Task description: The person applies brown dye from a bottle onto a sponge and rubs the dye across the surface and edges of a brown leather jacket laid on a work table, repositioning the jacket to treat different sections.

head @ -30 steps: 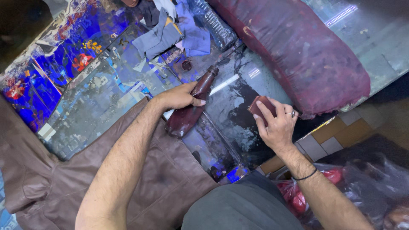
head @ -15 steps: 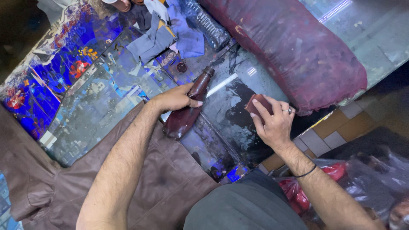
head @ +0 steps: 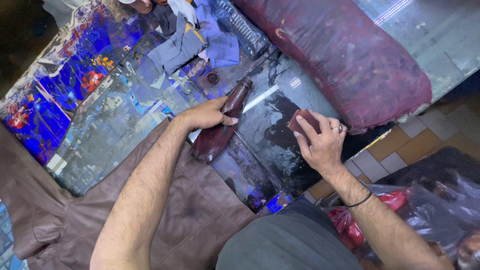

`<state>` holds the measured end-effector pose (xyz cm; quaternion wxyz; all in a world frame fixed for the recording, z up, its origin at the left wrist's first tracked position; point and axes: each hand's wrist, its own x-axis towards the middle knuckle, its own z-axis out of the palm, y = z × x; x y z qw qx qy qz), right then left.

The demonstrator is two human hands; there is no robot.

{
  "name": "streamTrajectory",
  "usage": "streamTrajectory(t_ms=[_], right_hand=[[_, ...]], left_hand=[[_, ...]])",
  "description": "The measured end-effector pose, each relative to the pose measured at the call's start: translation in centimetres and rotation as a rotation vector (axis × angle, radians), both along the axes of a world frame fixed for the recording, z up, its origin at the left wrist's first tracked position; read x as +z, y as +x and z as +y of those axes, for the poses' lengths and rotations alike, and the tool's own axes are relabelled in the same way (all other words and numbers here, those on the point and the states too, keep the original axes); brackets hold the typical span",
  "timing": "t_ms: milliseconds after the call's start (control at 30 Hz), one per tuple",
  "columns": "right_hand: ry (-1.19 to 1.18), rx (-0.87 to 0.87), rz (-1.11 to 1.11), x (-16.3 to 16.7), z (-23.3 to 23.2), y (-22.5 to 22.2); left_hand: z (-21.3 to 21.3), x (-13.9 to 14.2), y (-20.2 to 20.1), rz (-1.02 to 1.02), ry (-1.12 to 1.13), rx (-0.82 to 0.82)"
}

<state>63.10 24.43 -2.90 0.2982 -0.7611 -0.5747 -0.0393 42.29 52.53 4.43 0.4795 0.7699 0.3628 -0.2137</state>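
My left hand grips a dark red plastic bottle that lies tilted on a glass counter, its open neck pointing up and away. Its small cap sits apart, further back on the glass. My right hand, with a ring on one finger, presses a small dark red pad onto a black stained patch of the glass. A brown leather jacket lies under my left forearm.
A large stained maroon cushion lies at the back right. Grey and blue rags and a clear plastic bottle sit at the back. Below the counter edge are floor tiles and plastic bags with something red inside.
The view has shifted slightly. Both hands hold nearly the same places, the left on the bottle, the right on the pad over the black patch.
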Motion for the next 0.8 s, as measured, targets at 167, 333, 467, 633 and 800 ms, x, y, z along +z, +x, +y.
streamTrajectory(t_ms=[167,333,467,633,800], right_hand=[[0.009,-0.001,0.011,0.09,0.07,0.06],[0.0,0.001,0.003,0.12,0.16,0.13],[0.014,0.002,0.002,0.2,0.16,0.15],[0.019,0.003,0.009,0.46,0.19,0.23],[0.019,0.006,0.018,0.75,0.29,0.42]], left_hand=[[0.03,0.19,0.25,0.027,0.014,-0.009],[0.01,0.5,0.48,0.044,0.01,-0.008],[0.03,0.62,0.59,0.043,0.011,0.0],[0.12,0.64,0.69,0.03,-0.018,0.01],[0.23,0.72,0.89,0.037,-0.009,-0.001]])
